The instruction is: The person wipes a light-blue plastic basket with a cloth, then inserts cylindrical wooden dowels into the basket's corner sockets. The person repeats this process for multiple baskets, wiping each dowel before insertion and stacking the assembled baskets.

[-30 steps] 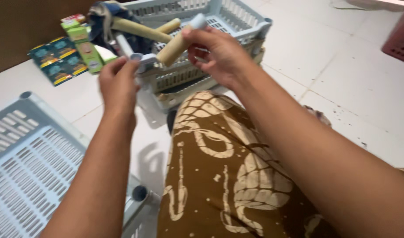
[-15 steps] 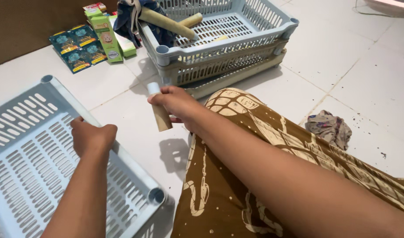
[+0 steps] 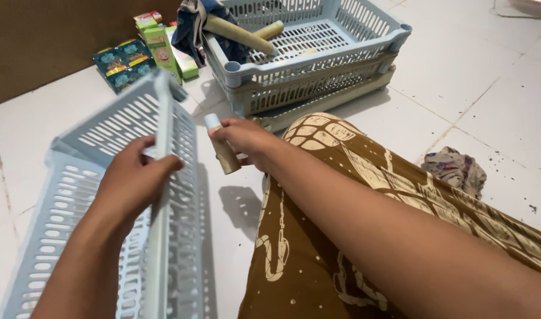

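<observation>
My left hand point(image 3: 131, 183) grips the rim of a pale blue slotted plastic tray point(image 3: 105, 136) and holds it tipped up on its side at the left. My right hand point(image 3: 247, 142) holds a short beige tube with a white cap point(image 3: 220, 147) upright, just right of the tray's raised edge. Behind them stands a stack of matching blue trays point(image 3: 317, 71) with two more beige tubes point(image 3: 238, 32) and a dark blue cloth point(image 3: 190, 23) lying in the top one.
Green and dark blue small boxes point(image 3: 140, 53) lie on the white tiled floor at the back left, beside a brown wall. A crumpled patterned rag point(image 3: 453, 168) lies at the right. My brown patterned skirt point(image 3: 341, 236) covers the lower middle.
My left hand has lifted the blue tray from flat on the floor up onto its side. My right hand with the tube has stayed in place beside it.
</observation>
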